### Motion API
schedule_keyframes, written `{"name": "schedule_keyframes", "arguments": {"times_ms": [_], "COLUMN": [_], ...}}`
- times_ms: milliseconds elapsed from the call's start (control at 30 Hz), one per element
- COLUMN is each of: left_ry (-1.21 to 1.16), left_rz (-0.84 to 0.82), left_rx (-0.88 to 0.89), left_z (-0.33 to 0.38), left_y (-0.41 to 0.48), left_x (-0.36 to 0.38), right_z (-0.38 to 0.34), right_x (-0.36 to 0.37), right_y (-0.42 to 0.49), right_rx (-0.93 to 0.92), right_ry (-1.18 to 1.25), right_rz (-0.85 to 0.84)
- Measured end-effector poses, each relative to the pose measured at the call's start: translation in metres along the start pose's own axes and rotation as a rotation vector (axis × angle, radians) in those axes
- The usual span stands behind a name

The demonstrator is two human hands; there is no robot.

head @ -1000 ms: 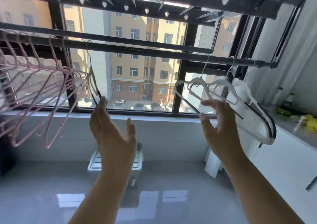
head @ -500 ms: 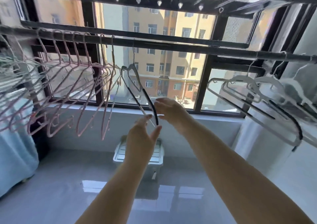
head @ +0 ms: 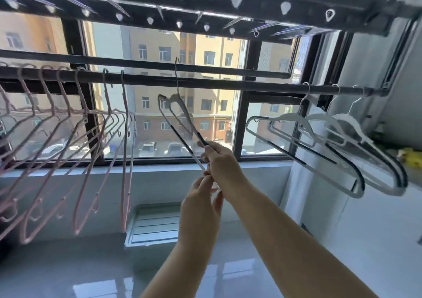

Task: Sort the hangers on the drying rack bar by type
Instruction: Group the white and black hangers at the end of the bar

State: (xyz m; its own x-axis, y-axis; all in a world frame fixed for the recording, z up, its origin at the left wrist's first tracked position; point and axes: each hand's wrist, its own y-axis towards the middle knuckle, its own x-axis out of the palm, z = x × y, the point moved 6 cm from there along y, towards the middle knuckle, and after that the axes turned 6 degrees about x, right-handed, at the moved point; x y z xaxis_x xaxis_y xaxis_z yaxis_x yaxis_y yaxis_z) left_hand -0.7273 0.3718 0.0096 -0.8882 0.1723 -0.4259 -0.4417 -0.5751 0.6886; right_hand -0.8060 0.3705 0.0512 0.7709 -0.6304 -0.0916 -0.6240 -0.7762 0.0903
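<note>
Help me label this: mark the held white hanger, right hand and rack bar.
white hanger (head: 175, 97), head view, neck below hook
right hand (head: 222, 162), head view, back of hand
rack bar (head: 228, 85), head view, middle

— Both hands are on the lone hanger (head: 180, 113). The right hand (head: 221, 160) grips its black-striped arm, and the left hand (head: 201, 204) pinches the pale rod just below.
— And the hook?
— Poking up above the bar (head: 228, 85), between the pink hangers (head: 80, 142) on the left and three grey hangers (head: 319, 126) on the right.
</note>
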Motion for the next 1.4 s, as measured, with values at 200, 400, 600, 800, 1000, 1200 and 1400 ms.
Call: {"name": "schedule_keyframes", "arguments": {"times_ms": [200, 400, 600, 800, 1000, 1200, 1400], "left_ry": [-0.111, -0.170, -0.174, -0.189, -0.135, -0.070, -0.043], "left_rz": [-0.076, -0.156, -0.177, -0.181, -0.189, -0.197, -0.141], "left_rx": [0.103, 0.201, 0.236, 0.232, 0.186, 0.119, 0.098], "left_z": [0.039, 0.080, 0.106, 0.112, 0.106, 0.102, 0.104], "left_y": [-0.007, -0.008, -0.004, -0.006, -0.008, -0.002, -0.026], "left_x": [0.044, 0.087, 0.116, 0.134, 0.146, 0.155, 0.160], "right_z": [0.006, 0.015, 0.012, 0.020, 0.027, 0.029, 0.047], "right_x": [-0.073, -0.142, -0.183, -0.199, -0.203, -0.201, -0.208], "right_y": [-0.017, -0.029, -0.031, -0.030, -0.026, -0.028, -0.044], "right_rx": [0.003, 0.070, 0.128, 0.140, 0.114, 0.110, 0.128], "right_ry": [0.011, -0.047, -0.101, -0.079, -0.091, -0.059, -0.043], "right_rz": [0.159, 0.324, 0.370, 0.338, 0.276, 0.177, 0.122]}}
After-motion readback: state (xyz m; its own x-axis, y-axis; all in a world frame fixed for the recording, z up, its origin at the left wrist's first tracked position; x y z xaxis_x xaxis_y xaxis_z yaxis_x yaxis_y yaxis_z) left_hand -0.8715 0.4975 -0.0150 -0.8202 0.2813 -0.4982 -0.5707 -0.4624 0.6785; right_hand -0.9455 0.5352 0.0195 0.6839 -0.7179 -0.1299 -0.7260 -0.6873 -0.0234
